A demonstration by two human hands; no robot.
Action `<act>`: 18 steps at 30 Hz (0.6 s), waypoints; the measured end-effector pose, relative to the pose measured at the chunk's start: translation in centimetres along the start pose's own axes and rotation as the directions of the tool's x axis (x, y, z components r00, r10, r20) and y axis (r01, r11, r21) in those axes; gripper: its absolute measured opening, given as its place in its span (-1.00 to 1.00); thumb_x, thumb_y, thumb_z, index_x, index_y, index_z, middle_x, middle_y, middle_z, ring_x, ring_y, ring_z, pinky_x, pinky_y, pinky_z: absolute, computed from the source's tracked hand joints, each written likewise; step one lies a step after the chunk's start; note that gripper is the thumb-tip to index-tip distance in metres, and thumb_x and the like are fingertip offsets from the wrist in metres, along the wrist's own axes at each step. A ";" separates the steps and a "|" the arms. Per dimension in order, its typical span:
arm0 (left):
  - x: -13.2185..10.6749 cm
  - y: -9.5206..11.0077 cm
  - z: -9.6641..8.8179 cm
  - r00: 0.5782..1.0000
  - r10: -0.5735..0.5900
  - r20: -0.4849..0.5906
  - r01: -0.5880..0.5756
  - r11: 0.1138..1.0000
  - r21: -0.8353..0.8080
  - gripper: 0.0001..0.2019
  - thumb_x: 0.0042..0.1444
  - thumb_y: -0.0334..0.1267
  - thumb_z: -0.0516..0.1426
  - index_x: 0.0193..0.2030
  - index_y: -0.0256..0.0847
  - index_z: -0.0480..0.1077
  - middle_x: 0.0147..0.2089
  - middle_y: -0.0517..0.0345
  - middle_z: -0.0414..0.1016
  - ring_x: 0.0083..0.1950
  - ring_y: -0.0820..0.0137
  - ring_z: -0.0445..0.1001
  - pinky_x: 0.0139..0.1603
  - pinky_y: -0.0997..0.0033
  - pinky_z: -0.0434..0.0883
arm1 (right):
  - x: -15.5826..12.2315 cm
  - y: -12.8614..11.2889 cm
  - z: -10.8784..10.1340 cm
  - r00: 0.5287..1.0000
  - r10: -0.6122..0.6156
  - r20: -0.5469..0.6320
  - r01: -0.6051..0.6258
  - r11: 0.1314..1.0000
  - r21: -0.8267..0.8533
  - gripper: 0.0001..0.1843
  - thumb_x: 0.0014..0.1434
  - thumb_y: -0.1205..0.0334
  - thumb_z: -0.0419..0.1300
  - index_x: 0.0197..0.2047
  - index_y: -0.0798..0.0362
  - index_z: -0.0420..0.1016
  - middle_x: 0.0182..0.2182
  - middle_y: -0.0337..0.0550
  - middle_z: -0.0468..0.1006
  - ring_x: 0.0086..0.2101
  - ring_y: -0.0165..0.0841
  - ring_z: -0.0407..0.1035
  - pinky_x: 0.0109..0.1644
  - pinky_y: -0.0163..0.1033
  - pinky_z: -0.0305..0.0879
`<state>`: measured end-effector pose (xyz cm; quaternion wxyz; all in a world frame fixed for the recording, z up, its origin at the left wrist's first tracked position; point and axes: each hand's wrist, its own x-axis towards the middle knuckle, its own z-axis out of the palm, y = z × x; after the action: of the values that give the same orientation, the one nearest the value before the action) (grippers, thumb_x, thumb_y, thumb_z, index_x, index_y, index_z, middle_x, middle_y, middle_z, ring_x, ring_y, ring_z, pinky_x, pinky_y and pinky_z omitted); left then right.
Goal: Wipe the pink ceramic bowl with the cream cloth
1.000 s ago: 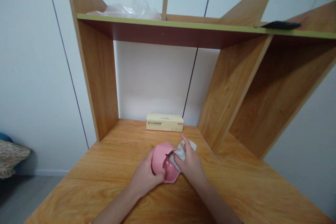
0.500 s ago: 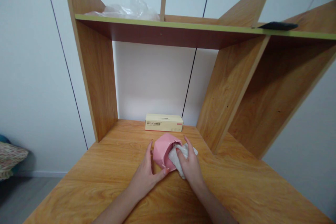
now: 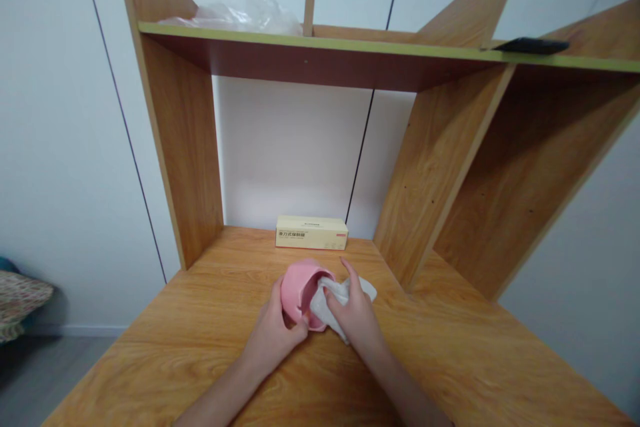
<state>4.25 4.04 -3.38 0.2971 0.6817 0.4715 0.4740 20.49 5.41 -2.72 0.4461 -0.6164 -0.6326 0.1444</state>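
A pink faceted pot (image 3: 296,283) is tipped on its side above the wooden desk, its opening turned toward the right. My left hand (image 3: 274,333) is wrapped around it from the left, with the thumb at the front rim. In my right hand (image 3: 356,310) is a crumpled white cloth (image 3: 323,310), pinched between thumb and fingers. Part of the cloth is at the pot's mouth, and the rest hangs below and behind the hand. How far it reaches inside is hidden.
A cream-coloured printed box (image 3: 311,233) lies at the back of the desk (image 3: 200,320). Overhead runs a shelf (image 3: 350,43) bearing a clear plastic bag (image 3: 245,13) and a flat black object (image 3: 533,46). Wooden uprights (image 3: 185,147) flank the work area.
The pot has shifted slightly left and turned in my left hand, whose fingers have closed around it. My right hand and the cloth have moved a little left along with it.
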 end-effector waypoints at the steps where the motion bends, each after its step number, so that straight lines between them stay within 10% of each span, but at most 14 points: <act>1: 0.0 0.0 -0.1 1.000 0.007 -0.003 -0.007 1.000 0.010 -0.41 -0.10 -0.23 0.11 0.10 -0.30 0.05 -0.02 -0.09 0.35 -0.04 0.22 0.37 -0.01 0.20 0.29 | 0.0 0.0 -0.1 1.000 -0.017 0.003 0.017 1.000 -0.014 -0.35 0.02 0.20 0.04 0.19 0.12 -0.01 -0.53 -0.22 0.45 -0.53 -0.32 0.37 -0.42 -0.28 0.27; 18: -0.5 -0.2 -0.3 0.989 0.091 0.116 -0.100 0.992 0.079 -0.34 -0.15 -0.27 0.12 0.14 -0.29 0.02 0.07 -0.10 0.30 0.01 0.19 0.33 0.03 0.21 0.26 | 0.1 0.9 -0.8 0.981 -0.189 0.054 0.196 0.956 -0.218 -0.28 0.03 0.21 0.00 0.24 0.10 -0.18 -0.54 -0.23 0.43 -0.49 -0.27 0.38 -0.44 -0.31 0.19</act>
<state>3.81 3.68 -3.63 0.2709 0.7410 0.4405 0.4284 21.67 5.41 -2.86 0.3760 -0.5957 -0.7088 0.0386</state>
